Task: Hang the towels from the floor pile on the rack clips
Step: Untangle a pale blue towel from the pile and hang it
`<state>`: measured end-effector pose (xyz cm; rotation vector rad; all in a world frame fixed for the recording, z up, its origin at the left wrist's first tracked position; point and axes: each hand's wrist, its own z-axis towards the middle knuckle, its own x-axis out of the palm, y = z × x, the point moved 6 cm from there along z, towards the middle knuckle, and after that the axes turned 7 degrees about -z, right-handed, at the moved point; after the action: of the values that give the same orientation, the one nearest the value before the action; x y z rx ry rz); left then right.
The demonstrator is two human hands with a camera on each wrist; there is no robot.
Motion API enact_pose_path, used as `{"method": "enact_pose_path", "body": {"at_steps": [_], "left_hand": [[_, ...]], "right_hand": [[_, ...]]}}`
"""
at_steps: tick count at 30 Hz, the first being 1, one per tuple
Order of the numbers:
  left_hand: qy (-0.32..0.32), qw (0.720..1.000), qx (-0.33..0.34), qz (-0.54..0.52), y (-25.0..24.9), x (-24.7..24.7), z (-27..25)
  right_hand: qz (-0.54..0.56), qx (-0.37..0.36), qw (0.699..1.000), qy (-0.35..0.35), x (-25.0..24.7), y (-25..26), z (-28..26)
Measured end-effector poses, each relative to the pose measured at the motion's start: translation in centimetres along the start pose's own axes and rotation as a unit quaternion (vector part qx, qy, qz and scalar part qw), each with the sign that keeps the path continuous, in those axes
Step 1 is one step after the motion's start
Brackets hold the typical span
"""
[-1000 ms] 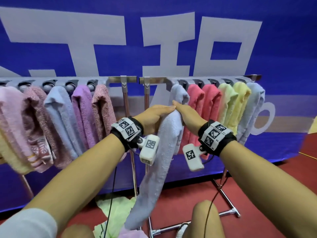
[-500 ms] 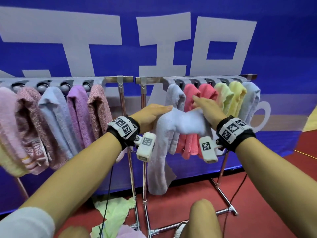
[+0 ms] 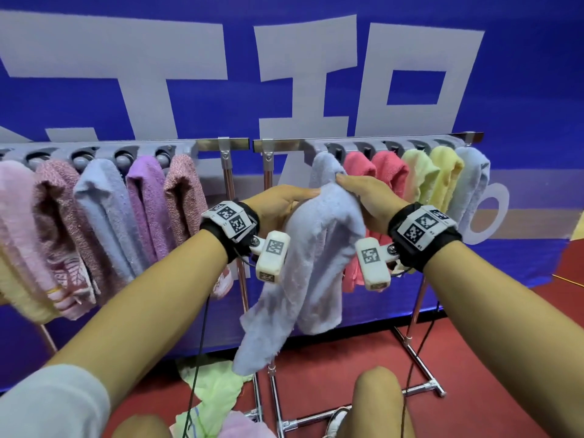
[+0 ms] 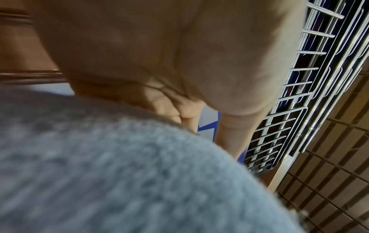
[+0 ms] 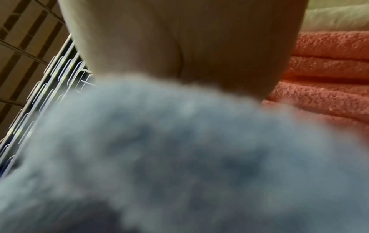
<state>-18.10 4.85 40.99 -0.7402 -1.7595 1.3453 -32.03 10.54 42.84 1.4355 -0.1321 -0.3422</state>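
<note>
Blurry blue-grey towel (image 5: 179, 149) fills frame under right hand (image 5: 179, 44), w/ coral towels (image 5: 329, 67) beside.

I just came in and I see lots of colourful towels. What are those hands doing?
A person is hanging towels on a rack. Both hands hold one light blue towel up near a clip: the left hand on its left side, the right hand on its right. Its top looks tucked up at the clip; I can't tell if it's caught. Many towels already hang there, and a green towel waits on the floor.
</note>
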Motion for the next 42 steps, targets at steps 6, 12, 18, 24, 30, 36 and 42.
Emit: {"method": "enact_pose_path", "body": {"at_steps": [6, 12, 18, 24, 30, 36, 42], "left_hand": [[-0.021, 0.997, 0.071, 0.035, -2.3, -0.2, 1.2], [-0.053, 0.992, 0.109, 0.036, -4.0, -0.2, 4.3], [-0.089, 0.991, 0.096, 0.034, -5.5, -1.4, 7.4], [-0.177, 0.967, 0.172, 0.059, -7.5, -3.7, 9.8], [-0.255, 0.934, 0.241, 0.065, -8.7, -5.7, 12.4], [-0.254, 0.928, 0.265, 0.062, -8.3, -6.6, 15.1], [-0.275, 0.915, 0.288, 0.063, -8.4, -7.2, 16.4]], "right_hand": [[-0.036, 0.045, 0.998, 0.04, 0.1, -0.3, 0.7], [0.006, 0.045, 0.999, 0.017, -1.1, 1.5, 2.5], [-0.058, 0.043, 0.994, -0.085, -3.4, 2.6, 6.5], [-0.194, -0.003, 0.968, -0.157, -5.3, 3.7, 10.5], [-0.36, 0.005, 0.927, -0.103, -4.9, 4.4, 13.8], [-0.456, 0.022, 0.888, -0.058, -5.3, 5.5, 16.9], [-0.573, -0.046, 0.813, -0.093, -4.7, 5.5, 17.5]]}}
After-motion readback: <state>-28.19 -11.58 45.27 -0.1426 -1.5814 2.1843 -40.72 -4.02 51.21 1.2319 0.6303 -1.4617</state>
